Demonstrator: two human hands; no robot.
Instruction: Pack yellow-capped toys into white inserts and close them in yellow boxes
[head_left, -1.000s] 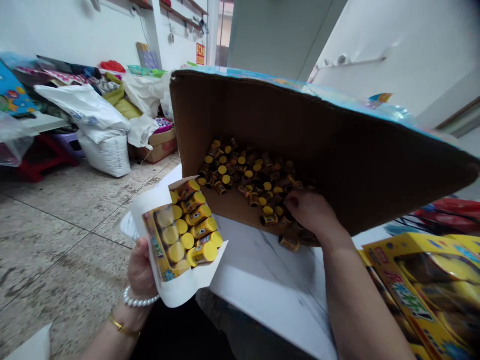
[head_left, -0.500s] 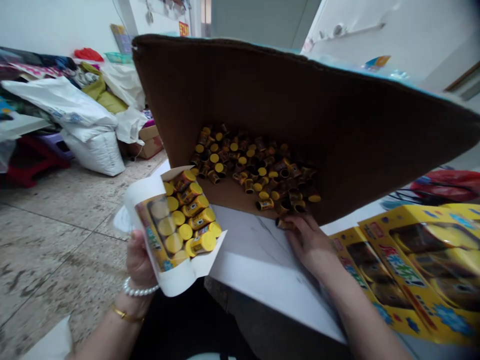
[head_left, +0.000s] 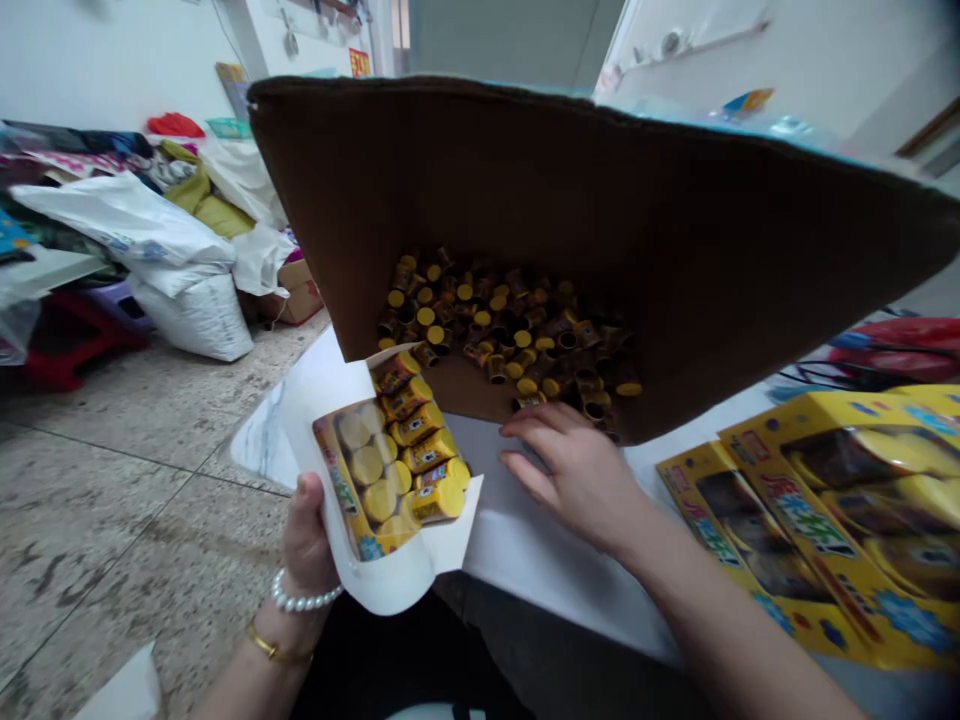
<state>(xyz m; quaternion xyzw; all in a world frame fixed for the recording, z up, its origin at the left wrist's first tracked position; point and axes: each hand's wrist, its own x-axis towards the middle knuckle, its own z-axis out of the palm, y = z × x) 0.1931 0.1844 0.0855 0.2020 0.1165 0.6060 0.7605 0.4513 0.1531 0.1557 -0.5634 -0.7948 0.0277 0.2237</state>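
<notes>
My left hand [head_left: 309, 540] grips the lower left side of an open small box [head_left: 375, 575], white inside with a clear window, tilted and filled with several yellow-capped small cups [head_left: 427, 450]. My right hand [head_left: 574, 470] is at the front edge of a large brown carton [head_left: 450, 160], fingers spread, palm down, beside a small cup [head_left: 529, 400]; nothing shows between thumb and fingers. Inside the carton lies a loose heap of more small cups [head_left: 517, 320] with yellow lids.
Packed yellow boxes [head_left: 810, 520] with windows stand at the right on the white table [head_left: 510, 520]. A red plastic bag [head_left: 892, 345] lies behind them. White sacks [head_left: 187, 305] and a red stool [head_left: 56, 365] are on the left floor.
My left hand and the small box have moved right, closer to the carton's front. My right hand has moved left along the carton's edge, and the cup at its fingertips no longer shows there.
</notes>
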